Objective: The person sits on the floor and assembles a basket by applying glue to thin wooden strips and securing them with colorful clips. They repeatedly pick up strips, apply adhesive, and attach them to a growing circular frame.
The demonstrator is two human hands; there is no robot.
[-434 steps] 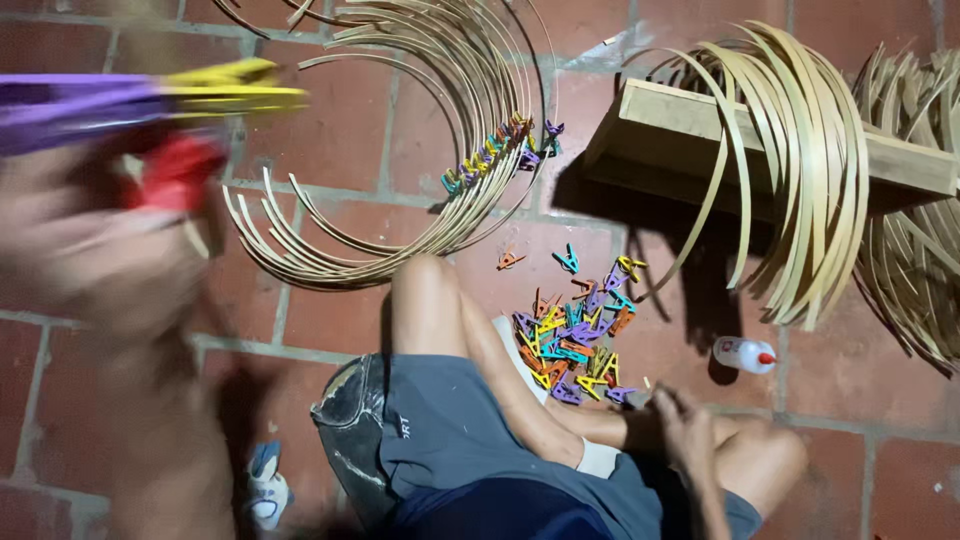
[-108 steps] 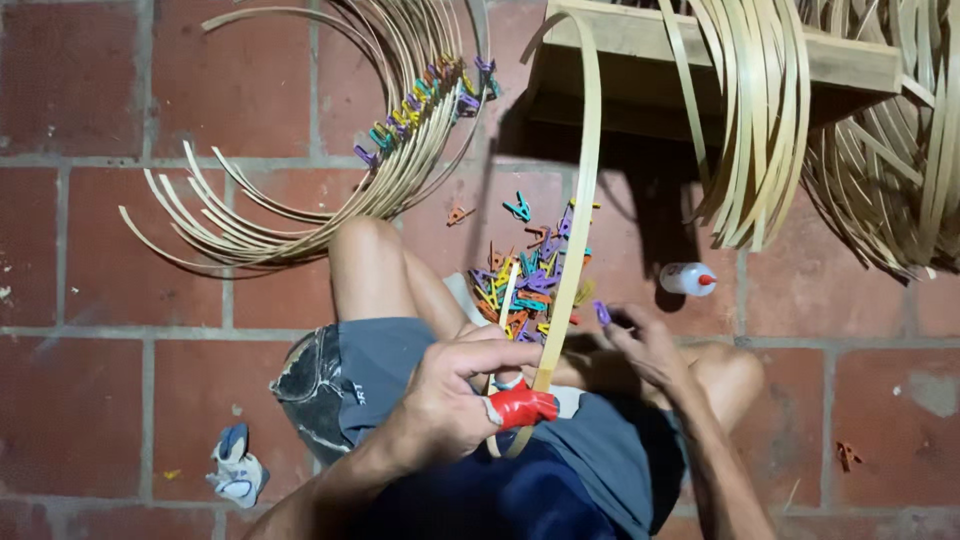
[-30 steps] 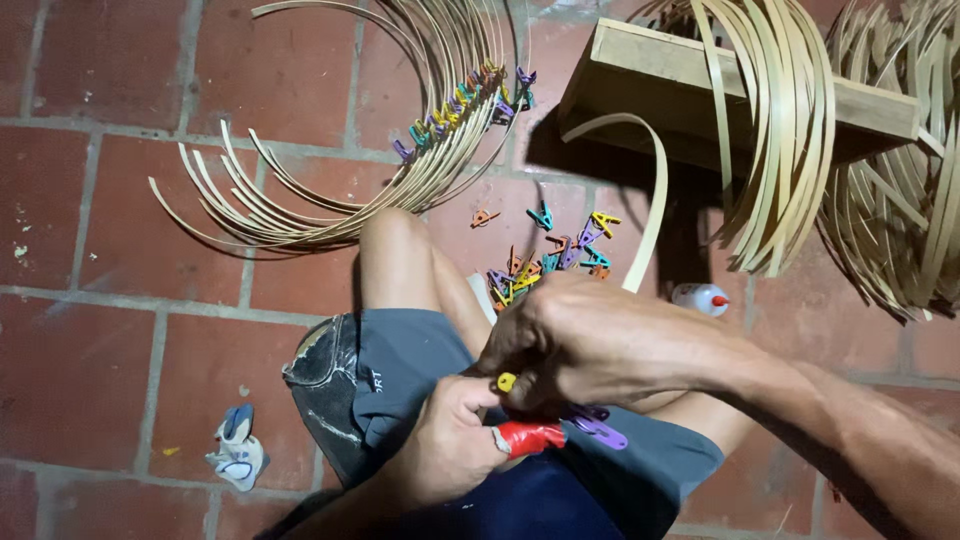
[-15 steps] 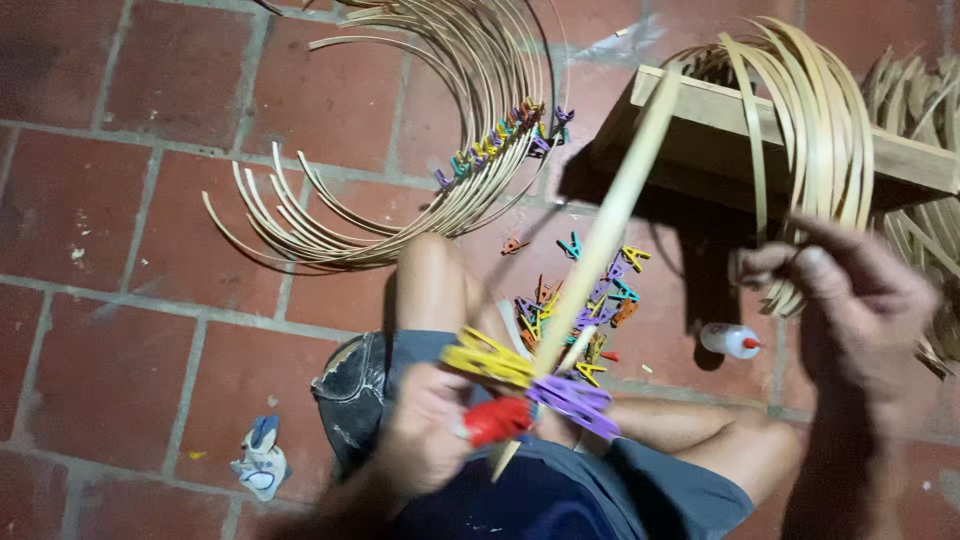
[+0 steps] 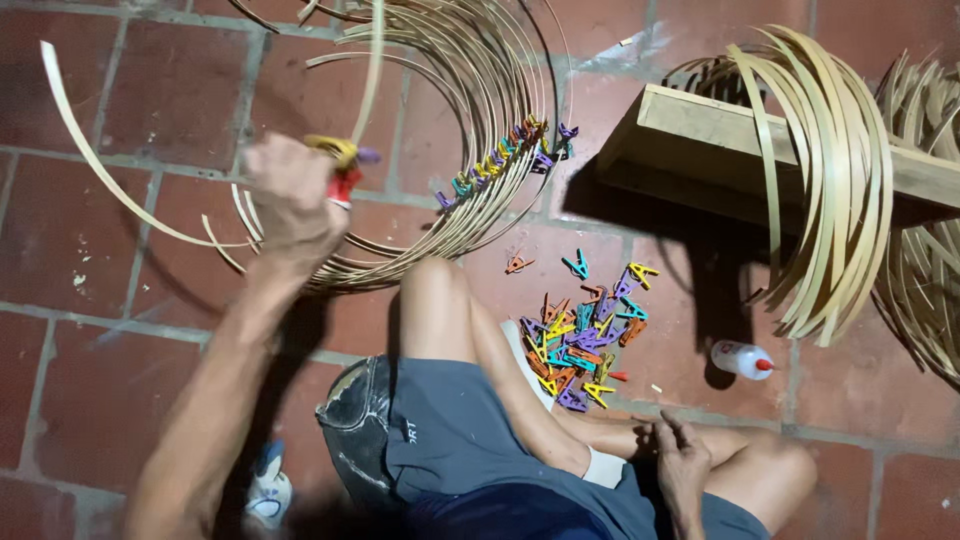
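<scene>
My left hand (image 5: pixel 290 200) is stretched out to the left over the brick floor, closed on a clipped bamboo hoop (image 5: pixel 100 170) where yellow, red and purple pegs (image 5: pixel 343 160) pinch it. It hovers at the edge of a pile of finished bamboo hoops (image 5: pixel 470 130) that carries a row of coloured pegs. My right hand (image 5: pixel 682 465) rests on my crossed leg, holding nothing, fingers loosely apart. A heap of coloured plastic pegs (image 5: pixel 575 335) lies on the floor in front of my knee.
A wooden stool (image 5: pixel 720 140) at the upper right is draped with loose bamboo strips (image 5: pixel 830 180). A small white glue bottle (image 5: pixel 742 358) with a red tip lies beside it. More bamboo coils (image 5: pixel 925 260) sit at the far right. A slipper (image 5: pixel 266 490) lies at lower left.
My left hand swung the clipped hoop from my lap out to the left, over the pile of hoops. My right hand let go and dropped onto my leg.
</scene>
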